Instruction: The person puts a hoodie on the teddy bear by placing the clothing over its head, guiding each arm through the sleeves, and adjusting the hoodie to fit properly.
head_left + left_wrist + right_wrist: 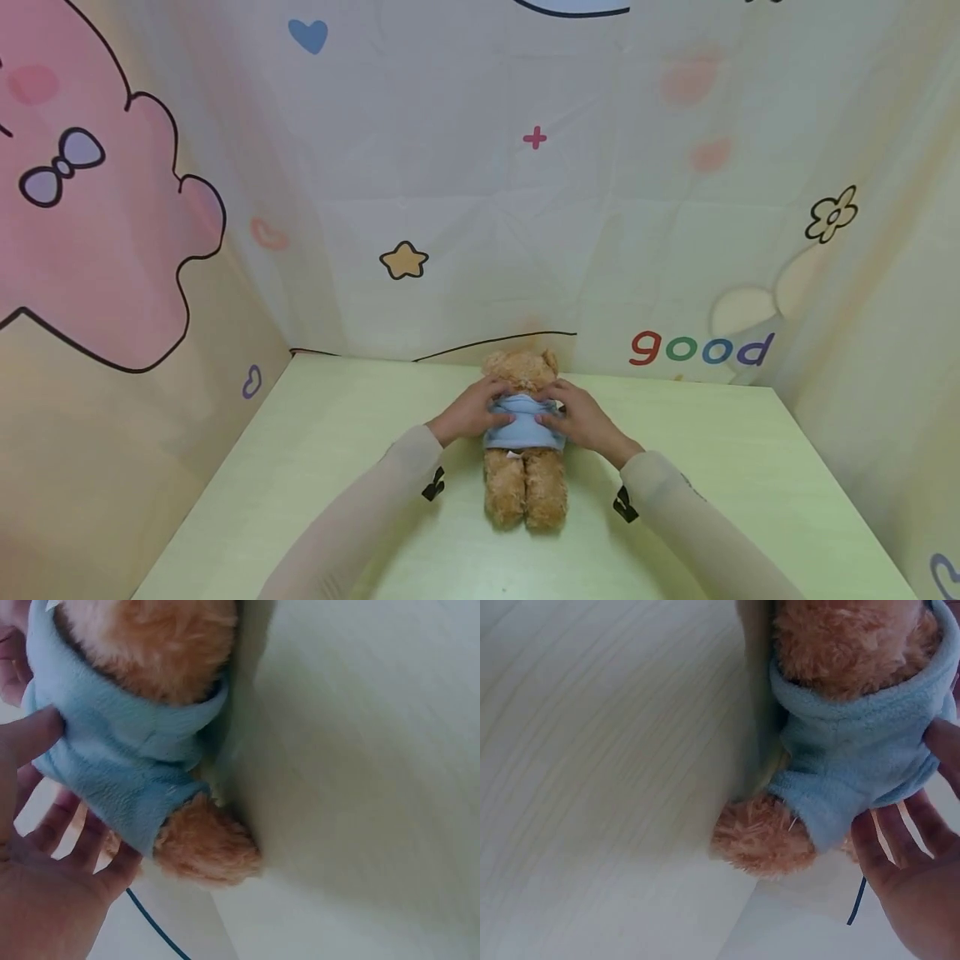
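Note:
A brown teddy bear [525,492] in a light blue shirt [523,429] lies stretched out on the pale table, head toward the back wall and legs toward me. A small white tag [514,455] shows below the shirt's hem. From the left side my left hand [474,410] holds the bear's upper body, thumb on the shirt and fingers up by the neck. My right hand [588,419] grips the opposite side in the same way. Both wrist views show the thumbs touching the blue cloth and the fingers spread around the shoulder; a furry arm [206,844] sticks out of the sleeve.
The pale table [345,442] runs back to a printed cloth wall [465,167] just beyond the bear's head. Similar printed cloth stands along the left and right sides. Black straps [433,483] hang beneath both sleeves.

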A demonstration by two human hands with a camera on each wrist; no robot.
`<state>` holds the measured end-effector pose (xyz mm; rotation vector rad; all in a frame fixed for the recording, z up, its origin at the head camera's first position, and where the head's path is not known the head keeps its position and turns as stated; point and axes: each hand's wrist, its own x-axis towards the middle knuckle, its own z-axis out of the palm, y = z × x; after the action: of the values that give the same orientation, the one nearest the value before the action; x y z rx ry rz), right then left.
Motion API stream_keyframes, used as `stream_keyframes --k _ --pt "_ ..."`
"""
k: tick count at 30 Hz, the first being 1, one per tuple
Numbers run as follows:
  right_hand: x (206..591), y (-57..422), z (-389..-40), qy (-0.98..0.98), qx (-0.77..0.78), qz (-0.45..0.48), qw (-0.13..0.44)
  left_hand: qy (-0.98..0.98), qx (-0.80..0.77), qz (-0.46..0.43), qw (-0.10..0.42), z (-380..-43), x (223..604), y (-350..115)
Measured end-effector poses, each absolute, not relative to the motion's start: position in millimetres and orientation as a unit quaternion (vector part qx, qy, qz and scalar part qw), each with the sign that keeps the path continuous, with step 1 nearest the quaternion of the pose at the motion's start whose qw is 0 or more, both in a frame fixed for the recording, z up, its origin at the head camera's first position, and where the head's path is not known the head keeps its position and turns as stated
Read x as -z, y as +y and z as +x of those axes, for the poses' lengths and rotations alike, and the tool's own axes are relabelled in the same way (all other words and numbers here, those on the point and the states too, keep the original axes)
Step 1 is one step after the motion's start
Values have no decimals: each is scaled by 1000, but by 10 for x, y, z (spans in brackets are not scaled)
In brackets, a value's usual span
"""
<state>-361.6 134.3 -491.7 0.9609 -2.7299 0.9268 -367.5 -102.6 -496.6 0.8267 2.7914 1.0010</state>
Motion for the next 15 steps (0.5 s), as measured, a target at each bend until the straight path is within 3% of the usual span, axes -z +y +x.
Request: stream_keyframes --k 5,8,10,15 --pt "4920 1303 -3537 -915 -250 283 144 919 -294 258 -59 -3576 4955 -979" --pt "4882 1316 -3430 -909 -240 299 166 921 -243 284 -110 -3482 4921 -991" --pt "4850 1345 -3350 -904 -239 318 158 919 -222 306 -110 -3417 4895 -1021" --pt "4808 1433 -3191 -905 -222 349 101 919 -209 333 -42 -3273 4857 -1111"
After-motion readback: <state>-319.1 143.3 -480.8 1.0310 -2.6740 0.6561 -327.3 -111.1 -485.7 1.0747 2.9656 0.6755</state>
